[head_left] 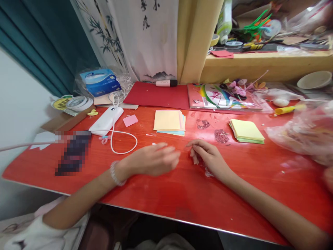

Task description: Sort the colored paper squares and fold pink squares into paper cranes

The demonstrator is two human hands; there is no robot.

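My left hand (156, 160), with a clear beaded bracelet (117, 173) on its wrist, is over the red table, its fingers bent and smeared by motion. Facing it, my right hand (206, 156) rests low over the tabletop with its fingers curled together; whatever may be between the fingertips is hidden. Just beyond both hands lies a stack of paper squares (168, 120), pale orange on top with pink and blue edges below. A yellow-green stack of paper squares (247, 130) is beyond my right hand, to its right. A small pink paper piece (130, 120) lies farther left.
A white power bank (106, 121) with a looped cable lies left, near a pixelated dark object (74, 152). Tape rolls (78, 102) and a blue tissue pack (100, 82) stand behind. Red card sheets (158, 95), a colourful pad (221, 97) and a plastic bag (304, 128) line the back and right.
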